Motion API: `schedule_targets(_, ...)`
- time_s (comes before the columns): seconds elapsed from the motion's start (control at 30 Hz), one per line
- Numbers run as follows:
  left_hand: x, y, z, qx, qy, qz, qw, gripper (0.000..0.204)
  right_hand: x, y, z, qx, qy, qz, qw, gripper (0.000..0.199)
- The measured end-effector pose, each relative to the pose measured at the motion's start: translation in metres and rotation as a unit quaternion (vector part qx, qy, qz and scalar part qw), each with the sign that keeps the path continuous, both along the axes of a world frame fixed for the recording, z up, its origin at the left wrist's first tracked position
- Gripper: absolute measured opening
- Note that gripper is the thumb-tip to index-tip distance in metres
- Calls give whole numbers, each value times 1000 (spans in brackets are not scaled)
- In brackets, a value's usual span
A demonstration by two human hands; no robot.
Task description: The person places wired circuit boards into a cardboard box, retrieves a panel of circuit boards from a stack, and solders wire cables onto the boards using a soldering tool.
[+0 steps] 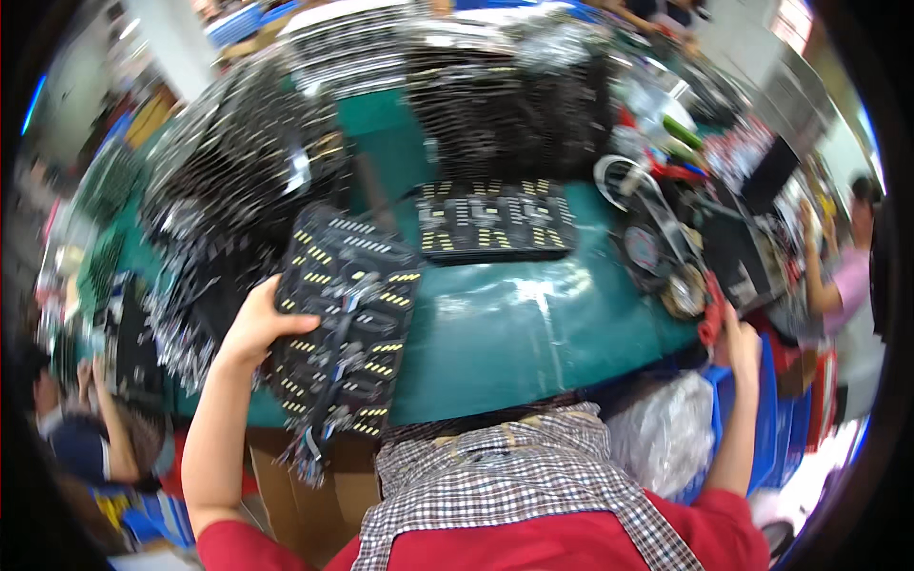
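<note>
At eight o'clock, our left hand [267,322] pinches the flat, black rectangular panel with yellow bars [367,319], thumb on top; it seems stiff and light, best held by its edges. Our right hand [742,344] sits at three o'clock, finger grip unclear.

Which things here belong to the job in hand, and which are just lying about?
Likely the job:
black panel, in the left hand
similar panel, on the green table
red handle, by the right hand

Seemingly just lying about:
clear plastic
blue bin
cardboard box
</note>
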State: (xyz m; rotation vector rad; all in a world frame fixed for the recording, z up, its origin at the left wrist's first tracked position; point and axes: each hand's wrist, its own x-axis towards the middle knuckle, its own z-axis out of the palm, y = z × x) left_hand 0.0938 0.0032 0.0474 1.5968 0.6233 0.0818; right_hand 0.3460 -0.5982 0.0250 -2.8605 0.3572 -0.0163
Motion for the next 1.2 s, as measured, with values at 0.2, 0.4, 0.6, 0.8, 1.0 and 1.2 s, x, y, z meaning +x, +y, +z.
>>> schedule_targets(0.2,-38,-8,6,29,-131,63,989,54,-97,232,19,547,98,362,749,57)
schedule_targets(0.4,-23,-24,-3,119,-247,42,961,59,-137,379,-45,723,372,290,505,54)
schedule_targets(0.6,-39,-22,-61,-119,-272,56,953,93,-168,423,-44,696,282,166,640,57)
schedule_targets(0.8,-34,-98,-63,-189,-347,187,899,96,-163,398,-31,676,327,231,619,55)
schedule_targets(1.0,-87,-96,-45,-108,-294,227,922,95,-170,405,-16,662,306,329,600,54)
schedule_targets(1.2,-160,-99,-55,2,-374,263,889,96,-234,449,8,634,266,389,613,57)
